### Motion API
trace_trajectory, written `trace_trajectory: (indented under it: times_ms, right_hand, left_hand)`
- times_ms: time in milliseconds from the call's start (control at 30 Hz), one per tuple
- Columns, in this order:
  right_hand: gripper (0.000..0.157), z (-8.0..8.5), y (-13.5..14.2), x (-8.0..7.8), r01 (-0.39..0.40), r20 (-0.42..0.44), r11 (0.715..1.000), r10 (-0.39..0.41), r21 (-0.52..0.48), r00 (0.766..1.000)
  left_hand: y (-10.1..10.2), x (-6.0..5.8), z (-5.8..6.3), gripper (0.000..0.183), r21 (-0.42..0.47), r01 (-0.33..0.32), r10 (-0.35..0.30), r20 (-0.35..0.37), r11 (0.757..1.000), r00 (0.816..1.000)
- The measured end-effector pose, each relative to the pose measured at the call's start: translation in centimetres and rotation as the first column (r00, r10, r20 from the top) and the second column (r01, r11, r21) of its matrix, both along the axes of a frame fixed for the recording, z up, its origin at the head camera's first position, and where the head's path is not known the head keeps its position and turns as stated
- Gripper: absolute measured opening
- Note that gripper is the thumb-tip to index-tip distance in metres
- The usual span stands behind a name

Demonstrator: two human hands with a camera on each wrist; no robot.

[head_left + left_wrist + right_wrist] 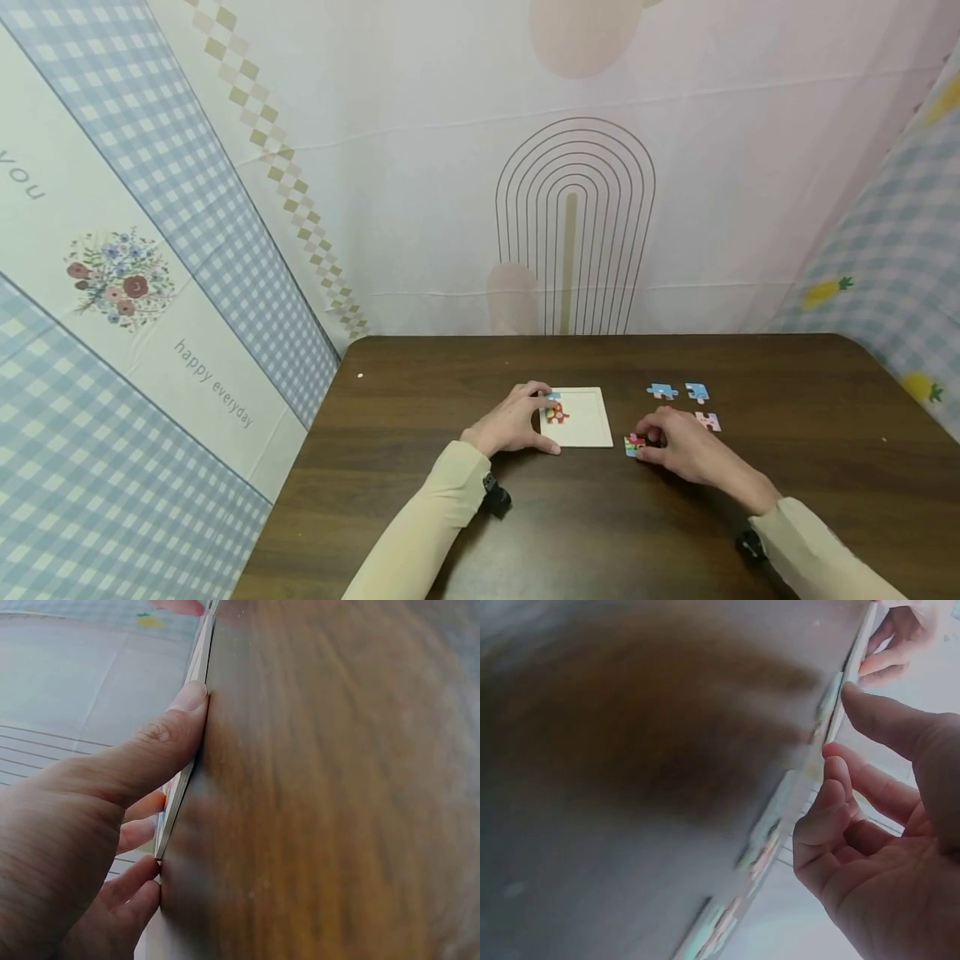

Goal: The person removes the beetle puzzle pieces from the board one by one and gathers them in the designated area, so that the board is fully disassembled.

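Note:
A square white puzzle tray [588, 423] lies on the table. My left hand [512, 421] grips its left side, with the thumb [187, 701] at the near edge and the other fingers farther round. Partly under those fingers, a puzzle piece with a red figure [555, 414] sits in the tray's upper left. Just right of the tray, my right hand [682, 443] pinches a green and pink puzzle piece [632, 446] between thumb and forefinger, low over the tabletop. In the right wrist view that piece [828, 701] appears edge-on by the fingertips.
Two blue puzzle pieces, one to the left [662, 391] and one to the right [697, 392], lie beyond my right hand. A pink piece [709, 422] is partly hidden behind it. The dark wooden table [435, 375] ends at a patterned cloth backdrop [420, 208].

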State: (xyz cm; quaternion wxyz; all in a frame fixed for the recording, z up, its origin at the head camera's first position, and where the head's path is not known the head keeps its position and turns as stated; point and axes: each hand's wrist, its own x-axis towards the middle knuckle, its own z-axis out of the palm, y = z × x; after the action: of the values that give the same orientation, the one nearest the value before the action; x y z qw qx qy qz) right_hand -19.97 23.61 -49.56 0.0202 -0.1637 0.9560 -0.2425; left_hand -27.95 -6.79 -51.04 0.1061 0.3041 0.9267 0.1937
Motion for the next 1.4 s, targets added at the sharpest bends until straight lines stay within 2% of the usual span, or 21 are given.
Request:
trace_trajectory:
  times_ms: [300,733,900,933,1000,1133,1167,1233,1300,1400]
  right_hand:
    - [0.014,0.9,-3.3,-1.8,-0.015,-0.044,0.997,0.012,-0.079,0.999]
    - [0.009,-0.4,-7.9,-6.0,-0.091,-0.058,0.995,0.088,-0.044,0.994]
    - [0.007,-0.9,-8.7,-6.8,-0.107,-0.047,0.993,0.105,-0.041,0.993]
    - [0.006,-0.9,-8.8,-6.9,-0.105,-0.043,0.994,0.103,-0.043,0.994]
    - [0.005,-0.9,-8.9,-7.0,-0.107,-0.042,0.992,0.105,-0.059,0.994]
    - [0.005,-4.3,-7.8,-9.2,-0.141,-0.072,0.985,0.135,-0.098,0.988]
    - [0.005,-5.3,-7.5,-9.8,-0.144,-0.074,0.984,0.137,-0.102,0.988]
    - [0.007,-7.3,-7.0,-11.0,-0.153,-0.080,0.984,0.146,-0.095,0.986]
    - [0.008,-7.6,-7.0,-11.2,-0.132,-0.043,0.988,0.129,-0.077,0.991]
    - [0.009,-7.0,-7.3,-11.0,-0.149,-0.018,0.987,0.149,-0.062,0.989]
  left_hand:
    - [0.0,0.0,-0.1,0.089,0.003,-0.023,0.023,0.008,1.000,1.000]
    - [0.0,0.1,0.3,0.090,-0.012,-0.012,0.012,0.018,1.000,1.000]
    - [0.1,-0.1,0.3,0.090,-0.023,-0.008,0.008,0.019,1.000,1.000]
    - [0.1,-0.3,-0.2,0.091,-0.018,-0.004,0.004,0.012,1.000,1.000]
    - [0.2,-0.4,-0.2,0.091,-0.020,0.000,0.000,0.002,1.000,1.000]
    - [0.2,-0.4,-0.2,0.091,-0.019,0.007,-0.007,-0.021,1.000,1.000]
    - [0.2,-0.1,0.3,0.090,-0.026,0.005,-0.006,-0.020,1.000,1.000]
    - [0.2,-0.1,0.3,0.090,-0.026,0.006,-0.007,-0.020,1.000,1.000]
    - [0.2,0.0,0.4,0.089,-0.025,0.008,-0.008,-0.019,1.000,1.000]
    - [0.1,0.0,0.5,0.087,-0.026,0.014,-0.014,-0.020,1.000,1.000]
